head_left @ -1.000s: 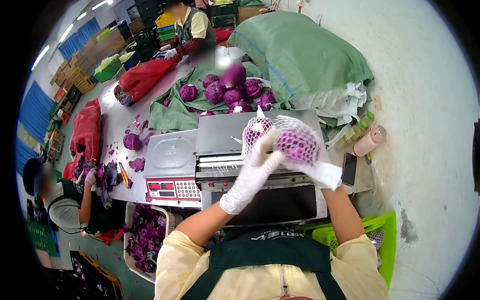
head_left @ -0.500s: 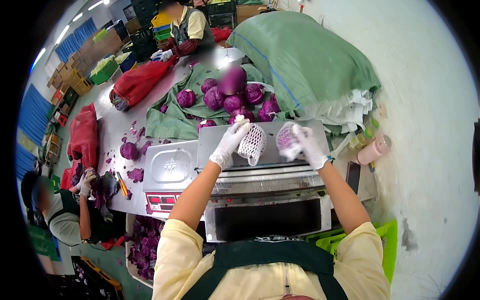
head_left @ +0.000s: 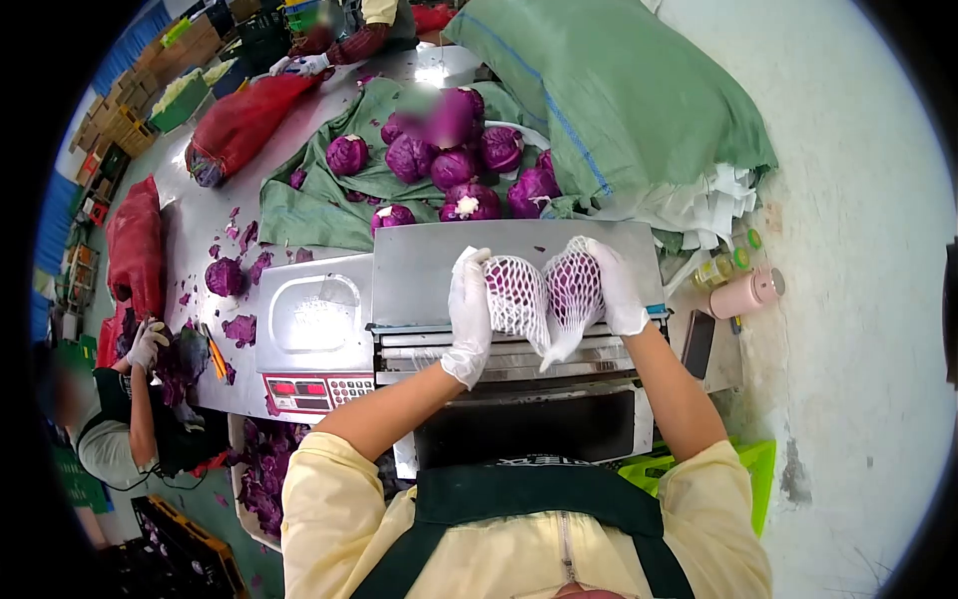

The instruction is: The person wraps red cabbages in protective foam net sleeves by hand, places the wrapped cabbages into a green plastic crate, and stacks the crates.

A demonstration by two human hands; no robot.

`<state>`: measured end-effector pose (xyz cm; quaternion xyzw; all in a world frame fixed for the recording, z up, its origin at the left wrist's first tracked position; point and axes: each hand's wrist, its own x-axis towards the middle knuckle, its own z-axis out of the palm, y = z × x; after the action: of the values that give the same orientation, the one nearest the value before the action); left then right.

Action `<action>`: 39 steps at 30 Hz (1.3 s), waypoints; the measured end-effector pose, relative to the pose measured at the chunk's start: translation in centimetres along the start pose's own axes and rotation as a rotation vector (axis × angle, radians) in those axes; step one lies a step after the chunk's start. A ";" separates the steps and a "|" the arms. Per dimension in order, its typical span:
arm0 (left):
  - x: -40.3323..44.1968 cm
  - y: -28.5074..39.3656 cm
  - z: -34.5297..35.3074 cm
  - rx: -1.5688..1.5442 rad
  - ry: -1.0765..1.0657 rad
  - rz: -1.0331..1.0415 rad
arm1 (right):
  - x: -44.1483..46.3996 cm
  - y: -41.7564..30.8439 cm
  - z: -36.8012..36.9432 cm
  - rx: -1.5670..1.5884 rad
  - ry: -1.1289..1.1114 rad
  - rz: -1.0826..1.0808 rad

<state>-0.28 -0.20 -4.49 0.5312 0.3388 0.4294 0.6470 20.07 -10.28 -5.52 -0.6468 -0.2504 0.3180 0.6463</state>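
In the head view, your left hand (head_left: 469, 309) is gripping the left netted cabbage (head_left: 516, 297) and your right hand (head_left: 617, 290) the right netted cabbage (head_left: 574, 287), over the metal plate (head_left: 424, 255). The gap between them is closing, so you are now handling them side by side.

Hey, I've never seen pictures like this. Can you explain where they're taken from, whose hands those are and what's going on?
There's no robot. One camera, worn on a person's head, looks forward and down at their own gloved hands. The left hand holds one netted purple cabbage; the right hand holds another netted cabbage beside it. Both are over a silver metal machine. Left of that sits a digital scale. Beyond, loose cabbages lie on green cloth. A phone and pink bottle are at the right.
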 end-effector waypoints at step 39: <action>8.1 5.7 -7.0 1.330 -1.038 1.069 | 0.4 -6.8 -5.3 -1.394 -0.734 -1.026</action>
<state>-4.40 10.34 -0.17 0.9900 -0.0978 0.1016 0.0077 24.77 -13.31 1.05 -0.5580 -0.8269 -0.0433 0.0552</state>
